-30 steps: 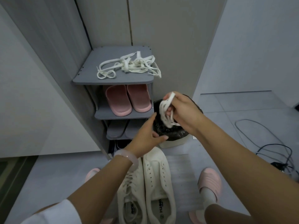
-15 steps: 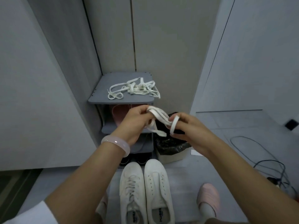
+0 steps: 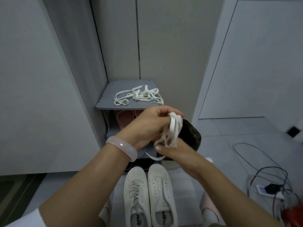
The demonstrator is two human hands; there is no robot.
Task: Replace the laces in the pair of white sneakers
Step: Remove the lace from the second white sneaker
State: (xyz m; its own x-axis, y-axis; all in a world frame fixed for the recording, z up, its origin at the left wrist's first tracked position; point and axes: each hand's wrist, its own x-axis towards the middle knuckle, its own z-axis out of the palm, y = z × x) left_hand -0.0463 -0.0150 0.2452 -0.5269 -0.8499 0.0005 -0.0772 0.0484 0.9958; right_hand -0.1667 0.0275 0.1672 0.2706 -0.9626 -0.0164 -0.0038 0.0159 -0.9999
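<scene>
Both hands are up in front of the shoe rack [image 3: 105,102], working one bundle of white lace [image 3: 172,133]. The left hand [image 3: 147,125] comes over the top with its fingers curled round the upper loops, a pale pink bangle [image 3: 121,147] on that wrist. The right hand [image 3: 173,149] sits just underneath, thumb and fingers pinching the lower end of the same bundle, and one loose tail of lace hangs below it.

Down on the floor, the pair of white sneakers [image 3: 147,194] stands side by side, toes pointing at the rack. The left sneaker [image 3: 135,192] is laced; the right sneaker [image 3: 161,189] shows bare eyelets.

On the rack's grey top shelf lies a second tangle of white laces [image 3: 139,95], well apart from the hands. Pink slippers [image 3: 124,117] peek out on the shelf below. Behind the hands, a bin with a black liner [image 3: 193,135] stands just beside the rack.

Off to the right, cables [image 3: 262,169] trail over the grey floor tiles, and the person's own pink slippers show at either side of the sneakers
</scene>
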